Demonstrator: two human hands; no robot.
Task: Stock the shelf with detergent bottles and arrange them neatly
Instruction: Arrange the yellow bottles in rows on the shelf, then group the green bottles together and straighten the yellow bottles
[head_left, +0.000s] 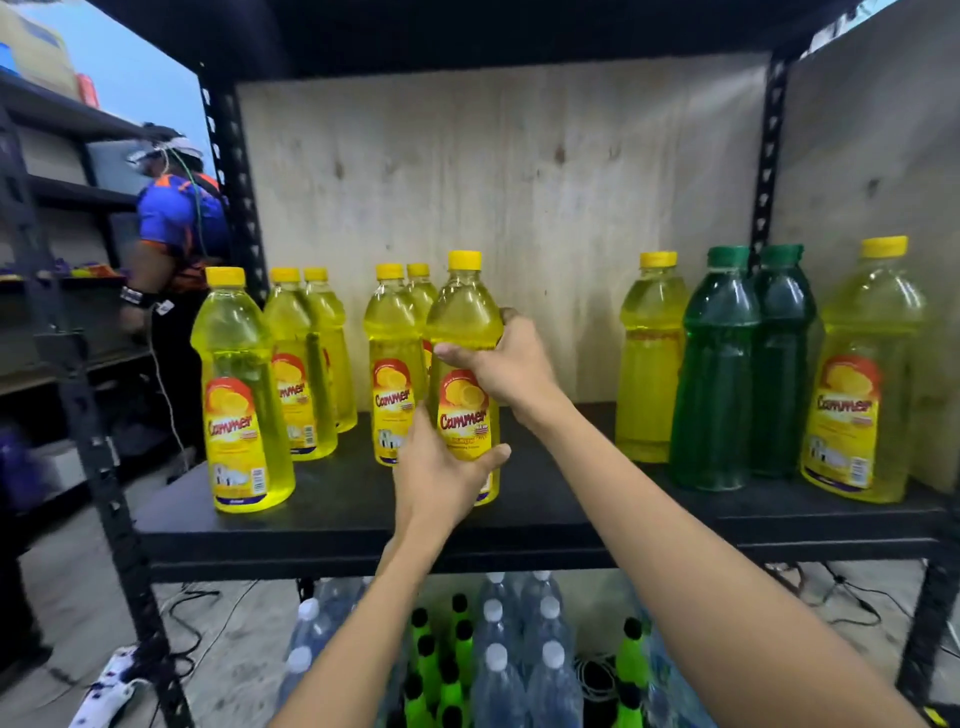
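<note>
A yellow detergent bottle (464, 332) with a yellow cap stands upright near the middle of the black shelf board (337, 504). My left hand (441, 467) wraps its lower part from the front left. My right hand (511, 364) grips its shoulder from the right. Two more yellow bottles (392, 364) stand in a row right behind it. To the left are a front yellow bottle (239, 395) and two behind it (298, 374). On the right stand a yellow bottle (649, 364), two green bottles (714, 374) and another yellow bottle (860, 379).
Plywood (519, 182) backs the shelf, and black slotted posts (234, 208) frame it. Below the shelf stand clear water bottles (498, 660) and green bottles with black caps (431, 665). Another person (171, 234) works at a neighbouring rack on the left. Cables and a power strip (111, 686) lie on the floor.
</note>
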